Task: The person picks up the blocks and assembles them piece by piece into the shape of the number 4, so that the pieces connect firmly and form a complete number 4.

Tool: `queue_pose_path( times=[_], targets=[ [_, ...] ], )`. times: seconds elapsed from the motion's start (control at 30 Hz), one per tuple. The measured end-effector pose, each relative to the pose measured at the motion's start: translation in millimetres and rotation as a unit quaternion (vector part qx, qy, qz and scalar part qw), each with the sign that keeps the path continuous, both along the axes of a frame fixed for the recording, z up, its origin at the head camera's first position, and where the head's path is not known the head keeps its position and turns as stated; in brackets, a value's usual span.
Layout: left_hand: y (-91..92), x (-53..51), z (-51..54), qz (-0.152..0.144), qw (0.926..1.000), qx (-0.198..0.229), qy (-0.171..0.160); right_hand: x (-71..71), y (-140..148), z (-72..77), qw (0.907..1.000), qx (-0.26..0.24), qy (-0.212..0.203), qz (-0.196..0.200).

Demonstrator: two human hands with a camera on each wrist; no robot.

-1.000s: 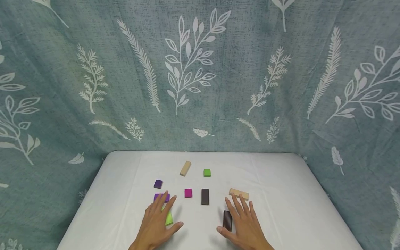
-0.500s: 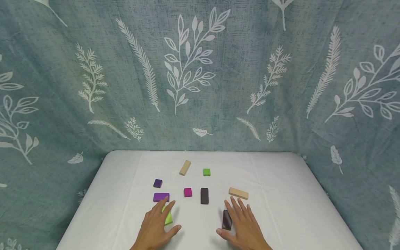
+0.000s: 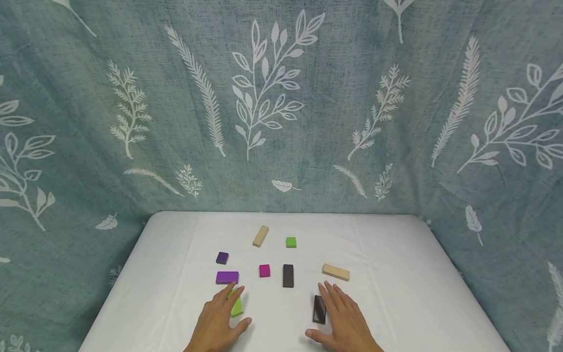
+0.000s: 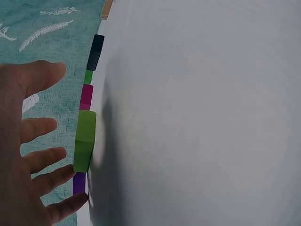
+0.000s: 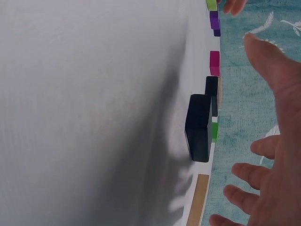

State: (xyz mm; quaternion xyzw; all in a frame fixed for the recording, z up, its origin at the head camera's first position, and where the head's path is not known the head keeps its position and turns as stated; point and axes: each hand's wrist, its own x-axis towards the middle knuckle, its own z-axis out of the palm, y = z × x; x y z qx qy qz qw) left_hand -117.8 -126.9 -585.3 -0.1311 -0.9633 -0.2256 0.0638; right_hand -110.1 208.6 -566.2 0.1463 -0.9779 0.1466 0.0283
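Observation:
In the head view my left hand [image 3: 215,320] hovers with spread fingers over the near left of the white table, partly covering a lime green block [image 3: 236,306]. A purple block [image 3: 227,277] lies just past its fingertips. My right hand [image 3: 347,320], fingers extended, is beside a dark block [image 3: 319,310] and hides part of its right edge. The left wrist view shows the lime block [image 4: 85,140] near the fingers of my left hand [image 4: 28,146]. In the right wrist view the dark block [image 5: 199,127] stands apart from my right hand [image 5: 277,141]. Neither hand holds anything.
Farther back on the table [image 3: 396,254] lie a dark purple block [image 3: 222,258], a magenta block [image 3: 264,271], another dark block [image 3: 288,276], a green block [image 3: 291,242] and two wooden blocks [image 3: 261,236], the second [image 3: 336,272] at right. Behind hangs a patterned curtain [image 3: 325,127].
Both hands have drawn back slightly toward the near edge, uncovering more of the purple block and the right wooden block. The fingers of my right hand are closer together. The blocks have not moved.

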Motion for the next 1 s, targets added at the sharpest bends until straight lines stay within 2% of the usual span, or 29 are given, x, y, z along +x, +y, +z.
queue_pose_path(
  times=[0.33, 0.57, 0.67, 1.0],
  targets=[
    [-2.9, 0.7, -3.5, 0.011, 0.9998, 0.013, 0.011, -0.8, 3.1, -2.1, 0.9999, 0.008, 0.006, 0.002],
    [-3.5, 0.3, -2.9, 0.022, 0.9993, 0.016, -0.024, -1.1, 4.9, -4.3, 0.9999, 0.011, 0.006, 0.002],
    [-3.6, 0.6, -2.8, 0.025, 0.9991, 0.015, -0.03, -1.2, 5.1, -4.7, 0.9999, 0.01, -0.001, 0.002],
    [-4.8, 1.4, -4.0, 0.022, 0.9996, 0.018, -0.002, -1.2, 4.8, -6.6, 0.9999, 0.012, -0.009, -0.003]
  ],
)
